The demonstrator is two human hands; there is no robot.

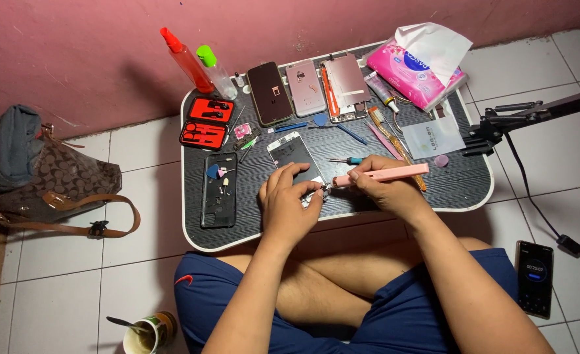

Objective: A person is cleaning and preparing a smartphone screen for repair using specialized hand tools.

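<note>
While the phone screen assembly (294, 157) is pinned flat on the black lap table (460, 183) by the left hand (290, 200), fingers spread over its lower edge, a pink pen-shaped power tool (381, 175) is gripped closed in the right hand (385, 187). Its tip is applied at the assembly's lower right corner, just beside the left fingertips. Work on that corner is judged to be in hand; a steady, light contact is called for next. A small screwdriver (345, 160) lies near
</note>
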